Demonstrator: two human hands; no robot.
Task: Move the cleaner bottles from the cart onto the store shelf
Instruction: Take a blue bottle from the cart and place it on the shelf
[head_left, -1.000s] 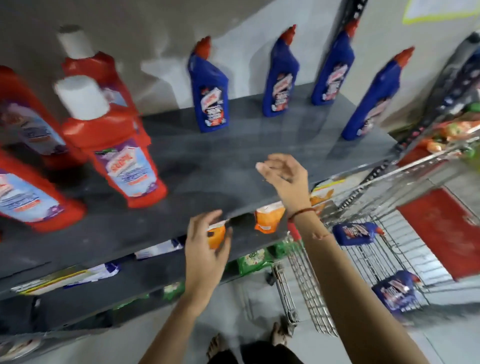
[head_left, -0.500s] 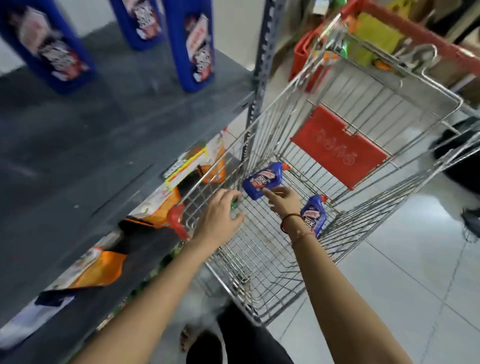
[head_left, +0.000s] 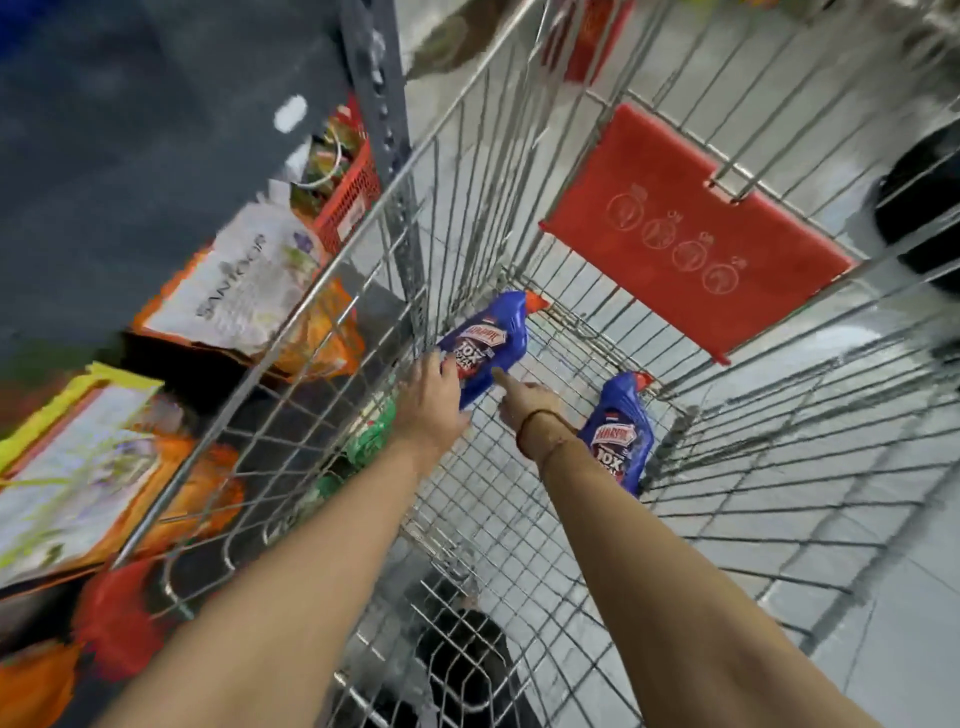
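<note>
Two blue cleaner bottles with red caps lie on the floor of the wire cart (head_left: 493, 519). The farther bottle (head_left: 488, 345) rests against the cart's left wall. My left hand (head_left: 431, 402) has its fingers closed over that bottle's lower left edge. My right hand (head_left: 524, 397) is beside it, index finger stretched out and touching the bottle's bottom right corner. The second bottle (head_left: 621, 441) lies to the right, partly hidden behind my right wrist. The dark grey shelf top (head_left: 130, 130) is at the upper left, blurred.
A red plastic flap (head_left: 691, 234) hangs on the cart's far end. A perforated shelf post (head_left: 384, 130) stands right beside the cart's left wall. Soap packs (head_left: 234, 280) and a red basket (head_left: 348, 202) fill the lower shelves. A dark object (head_left: 924, 208) sits on the tiled floor at right.
My view swung from the shelf down into the cart. Both hands dropped from the shelf edge into the cart, and my left hand has closed on the farther blue bottle.
</note>
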